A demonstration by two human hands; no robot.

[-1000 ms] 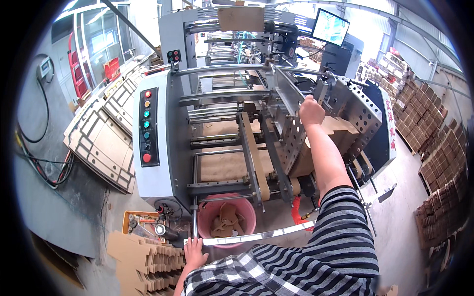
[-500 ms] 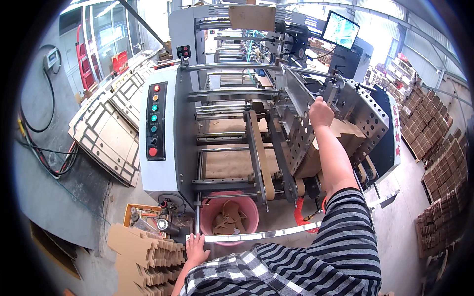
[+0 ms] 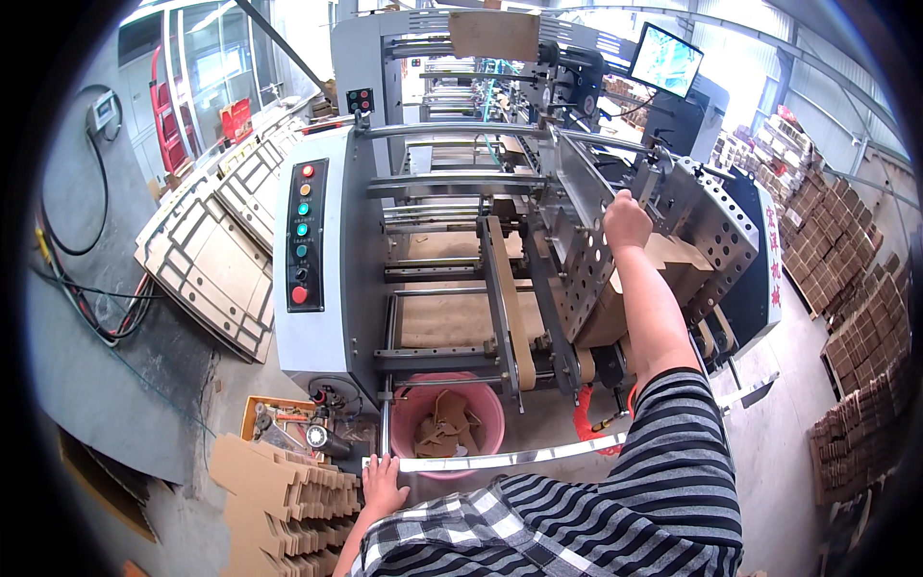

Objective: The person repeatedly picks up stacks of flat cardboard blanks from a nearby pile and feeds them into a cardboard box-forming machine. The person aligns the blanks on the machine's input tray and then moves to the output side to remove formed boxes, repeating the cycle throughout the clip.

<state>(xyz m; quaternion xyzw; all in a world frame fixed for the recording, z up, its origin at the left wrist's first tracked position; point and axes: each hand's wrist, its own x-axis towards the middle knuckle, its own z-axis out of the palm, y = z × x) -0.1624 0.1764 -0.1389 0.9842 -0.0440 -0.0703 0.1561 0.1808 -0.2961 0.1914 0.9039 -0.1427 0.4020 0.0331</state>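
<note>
curled up like a loose ball, my right hand (image 3: 627, 223) is right of the middle of the frame, by the end of a shiny metal plate (image 3: 580, 171). its fingertips are hidden, so i cannot tell if it has hold of anything. just below it stands a plate full of round holes (image 3: 582, 288). brown cardboard (image 3: 681, 255) sits between that and another holey plate (image 3: 716, 216) to the right. my left hand (image 3: 385, 486) is at the bottom, left of the middle. its fingers are nearly straight, a little apart, and lie on the end of a silver bar (image 3: 519, 457). a pink bin (image 3: 407, 413) with torn cardboard (image 3: 447, 428) in it shows just past the bar. at the lower left are stacked cardboard pieces (image 3: 250, 481). a button panel (image 3: 304, 236) is up left, and a screen (image 3: 665, 60) glows upper right.
</note>
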